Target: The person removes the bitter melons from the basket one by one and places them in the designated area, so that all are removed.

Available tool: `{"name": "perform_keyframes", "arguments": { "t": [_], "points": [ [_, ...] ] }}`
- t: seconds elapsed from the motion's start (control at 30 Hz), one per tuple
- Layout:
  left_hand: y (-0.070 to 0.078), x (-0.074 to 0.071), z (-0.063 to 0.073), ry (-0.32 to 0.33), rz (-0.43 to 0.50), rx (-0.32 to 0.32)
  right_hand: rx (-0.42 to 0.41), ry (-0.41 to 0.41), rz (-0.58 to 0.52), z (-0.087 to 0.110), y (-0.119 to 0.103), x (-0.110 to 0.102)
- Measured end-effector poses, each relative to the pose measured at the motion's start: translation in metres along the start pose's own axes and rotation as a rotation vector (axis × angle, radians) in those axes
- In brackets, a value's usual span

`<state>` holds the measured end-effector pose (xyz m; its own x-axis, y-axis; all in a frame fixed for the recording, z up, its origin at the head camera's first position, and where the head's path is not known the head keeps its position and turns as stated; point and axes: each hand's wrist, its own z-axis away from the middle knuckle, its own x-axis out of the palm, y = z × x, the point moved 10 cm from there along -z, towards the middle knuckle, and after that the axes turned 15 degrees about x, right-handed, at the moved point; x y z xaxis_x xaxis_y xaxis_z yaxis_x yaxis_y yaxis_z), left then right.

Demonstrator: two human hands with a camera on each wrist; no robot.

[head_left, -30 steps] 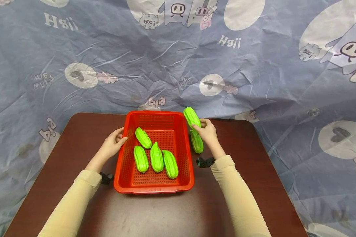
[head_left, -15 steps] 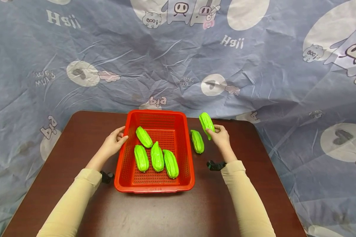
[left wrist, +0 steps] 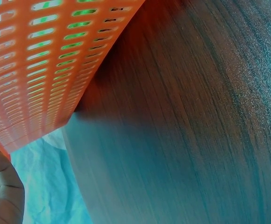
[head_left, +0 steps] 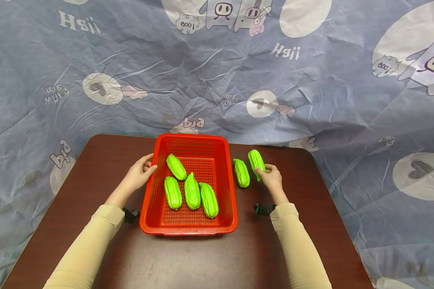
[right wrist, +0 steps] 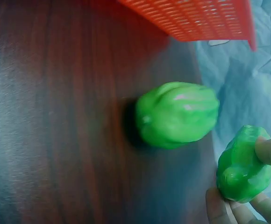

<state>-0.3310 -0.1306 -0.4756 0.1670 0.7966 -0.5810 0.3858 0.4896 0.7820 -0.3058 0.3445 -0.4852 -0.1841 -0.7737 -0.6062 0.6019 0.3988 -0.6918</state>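
My right hand pinches a bright green, ridged bitter melon between thumb and fingers, right of the red basket. In the right wrist view the held melon shows end-on, close over the table's far edge. A second bitter melon lies on the table between the held one and the basket. On the basket's left rim my left hand keeps its grip, thumb at the top edge. Several more bitter melons rest inside the basket. The left wrist view shows the basket's slotted side wall and part of the curled hand.
The dark brown wooden table carries everything. A blue-grey cloth with cartoon prints hangs behind and around it. Each wrist wears a black band with a small device, such as the right wristband.
My right hand has carried its bitter melon from beside the basket's right rim to the right, then lowered it toward the table. The left hand has stayed on the rim.
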Motion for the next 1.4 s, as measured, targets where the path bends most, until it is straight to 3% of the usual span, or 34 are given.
{"name": "perform_keyframes", "arguments": {
  "t": [0.6,1.4],
  "points": [
    [0.000,-0.002,0.001,0.010,0.002,0.009,0.024,0.021,0.067,-0.013,0.031,0.015],
    [0.000,-0.002,0.000,0.002,-0.016,0.006,0.000,-0.019,0.031,-0.009,0.032,0.023]
  ]
}}
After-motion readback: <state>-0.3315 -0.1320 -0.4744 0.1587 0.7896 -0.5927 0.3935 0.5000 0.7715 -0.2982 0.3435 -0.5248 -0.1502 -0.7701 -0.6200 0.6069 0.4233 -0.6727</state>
